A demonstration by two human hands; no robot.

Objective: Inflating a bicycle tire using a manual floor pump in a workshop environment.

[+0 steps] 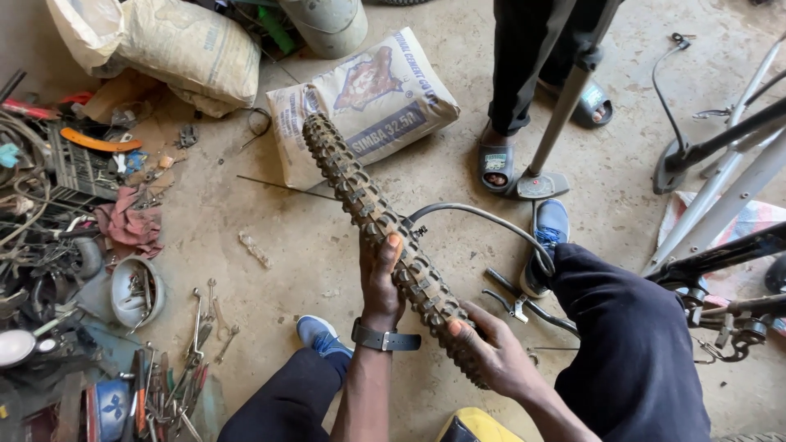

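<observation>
A knobby brown bicycle tyre (352, 180) stands on edge between my knees, running from near my lap toward the sacks ahead. My left hand (381, 282), with a dark watch at the wrist, wraps over the tyre's middle from the left. My right hand (491, 352) clasps the tyre's near end from the right, thumb on the tread. A grey pump hose (483, 218) arcs from the tyre's valve side across to my right knee. A floor pump (544, 182) stands just beyond, its base under another person's sandalled foot (497, 168).
Printed cement sacks (368, 98) lie on the concrete floor ahead. Spanners (205, 319), rags and scrap parts crowd the left side, with a metal bowl (135, 290). A bicycle frame (720, 188) stands at right. My blue shoes (319, 334) rest on the floor.
</observation>
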